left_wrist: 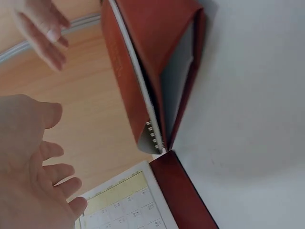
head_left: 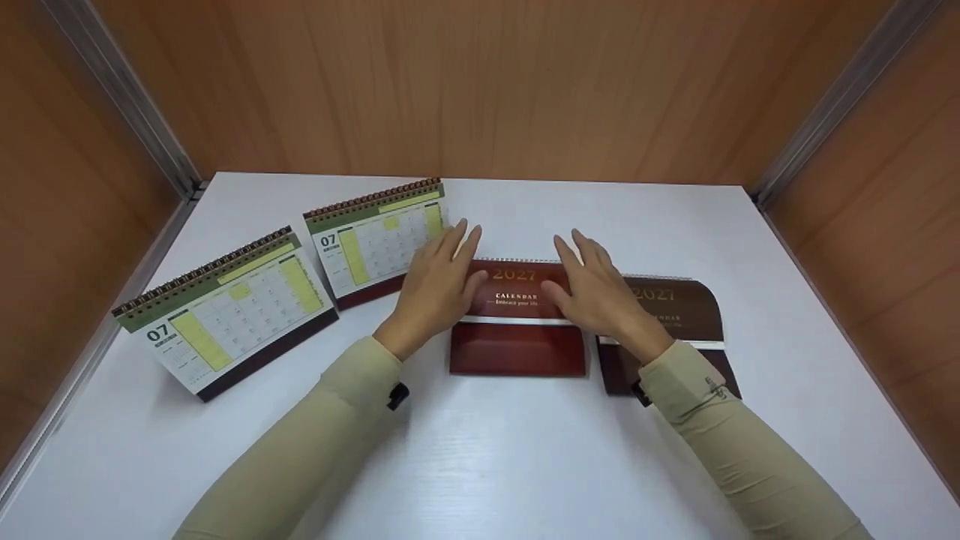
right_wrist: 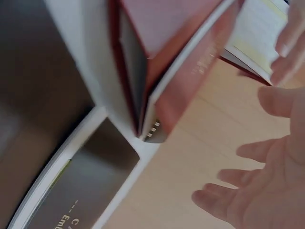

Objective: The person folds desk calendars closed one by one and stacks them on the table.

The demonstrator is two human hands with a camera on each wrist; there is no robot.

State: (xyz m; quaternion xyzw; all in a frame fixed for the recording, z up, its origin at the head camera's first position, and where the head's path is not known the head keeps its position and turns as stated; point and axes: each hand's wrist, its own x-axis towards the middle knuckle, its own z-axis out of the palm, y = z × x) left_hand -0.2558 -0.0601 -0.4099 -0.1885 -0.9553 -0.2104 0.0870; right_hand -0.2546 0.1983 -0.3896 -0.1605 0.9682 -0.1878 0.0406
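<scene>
A red desk calendar stands with its spiral on top, its cover lettered 2027 in gold. My left hand is at its left end, fingers spread, thumb overlapping the cover in the head view. Opposite it, my right hand spreads its fingers at the right end. Both wrist views show gaps between the palms and the red cover, and neither hand holds anything. Right of the red one is a dark brown 2027 calendar, partly hidden by my right hand and wrist.
Two spiral calendars stand at the left, turned to page 07: one nearer, one farther back and partly behind my left hand. All sit on a white table with wood-grain panels around it.
</scene>
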